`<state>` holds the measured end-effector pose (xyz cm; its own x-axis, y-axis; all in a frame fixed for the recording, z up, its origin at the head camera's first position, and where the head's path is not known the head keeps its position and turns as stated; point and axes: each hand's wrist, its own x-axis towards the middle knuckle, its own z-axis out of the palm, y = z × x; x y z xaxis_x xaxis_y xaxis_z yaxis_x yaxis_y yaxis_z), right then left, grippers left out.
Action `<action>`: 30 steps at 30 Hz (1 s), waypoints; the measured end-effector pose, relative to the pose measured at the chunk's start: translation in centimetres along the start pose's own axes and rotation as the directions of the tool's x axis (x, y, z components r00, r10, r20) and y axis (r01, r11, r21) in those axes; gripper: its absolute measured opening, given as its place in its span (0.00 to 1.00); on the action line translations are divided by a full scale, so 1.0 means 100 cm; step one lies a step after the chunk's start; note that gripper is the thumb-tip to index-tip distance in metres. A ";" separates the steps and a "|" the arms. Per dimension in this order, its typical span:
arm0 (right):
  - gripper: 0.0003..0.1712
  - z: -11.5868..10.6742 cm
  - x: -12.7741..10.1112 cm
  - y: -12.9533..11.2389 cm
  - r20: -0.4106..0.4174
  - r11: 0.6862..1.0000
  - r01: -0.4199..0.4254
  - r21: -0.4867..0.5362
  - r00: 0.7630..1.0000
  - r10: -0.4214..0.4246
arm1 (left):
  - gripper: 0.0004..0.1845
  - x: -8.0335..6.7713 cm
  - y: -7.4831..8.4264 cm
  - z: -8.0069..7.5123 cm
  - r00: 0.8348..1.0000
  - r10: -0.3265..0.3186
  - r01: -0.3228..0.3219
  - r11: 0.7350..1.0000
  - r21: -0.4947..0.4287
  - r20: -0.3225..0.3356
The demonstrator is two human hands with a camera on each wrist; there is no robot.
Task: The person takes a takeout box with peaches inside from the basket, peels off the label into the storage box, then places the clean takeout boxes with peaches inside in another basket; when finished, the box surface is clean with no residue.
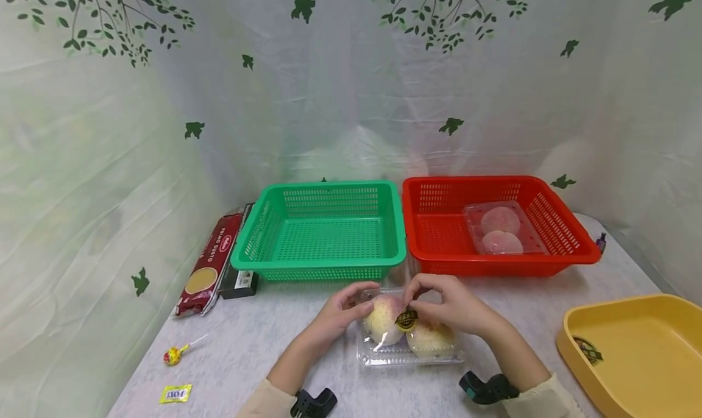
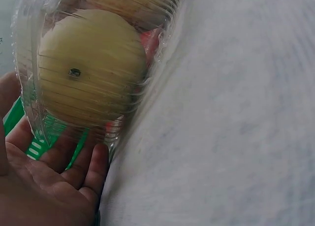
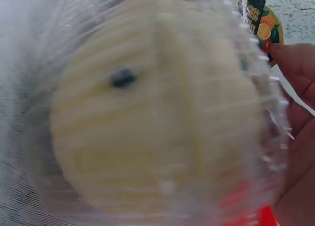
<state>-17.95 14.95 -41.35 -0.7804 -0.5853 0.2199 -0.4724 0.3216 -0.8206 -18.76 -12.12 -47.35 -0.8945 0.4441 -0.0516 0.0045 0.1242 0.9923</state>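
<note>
While it rests on the surface [image 1: 263,339], the fruit box [image 1: 408,336] is grasped by the left hand [image 1: 342,314] at 9 o'clock and the right hand [image 1: 452,308] at 3 o'clock.

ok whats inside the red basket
In the red basket lies one clear box holding two pale round fruits. Whatever is under the box is covered.

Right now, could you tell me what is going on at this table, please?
A person holds a clear plastic clamshell with two pale fruits on the white table, in front of the baskets. The left hand grips its left end; the right hand grips the top near the round sticker. The green basket holds nothing visible, while the red basket holds a second clamshell. A yellow tray sits to the right.
</note>
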 end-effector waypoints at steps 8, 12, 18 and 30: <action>0.05 -0.022 -0.008 -0.011 0.000 0.998 -0.069 0.014 0.998 0.069 | 0.24 0.001 -0.001 0.001 1.000 0.001 -0.001 1.000 0.008 -0.018; 0.10 -0.043 -0.015 -0.013 0.027 0.996 -0.082 -0.022 0.996 0.083 | 0.24 0.002 -0.003 -0.001 1.000 0.005 -0.005 1.000 0.014 -0.025; 0.16 -0.083 -0.036 -0.013 0.057 0.985 -0.138 -0.106 0.988 0.145 | 0.24 0.001 -0.002 -0.001 1.000 0.001 -0.001 1.000 0.009 -0.023; 0.16 -0.167 -0.109 0.007 -0.019 0.948 -0.234 -0.215 0.972 0.235 | 0.24 0.003 -0.003 0.000 0.999 0.023 -0.022 0.999 0.026 -0.023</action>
<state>-16.63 33.98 -35.57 -0.8775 -0.4787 0.0307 -0.3532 0.6016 -0.7164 -19.04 -11.99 -47.71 -0.9041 0.4266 -0.0266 0.0355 0.1370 0.9899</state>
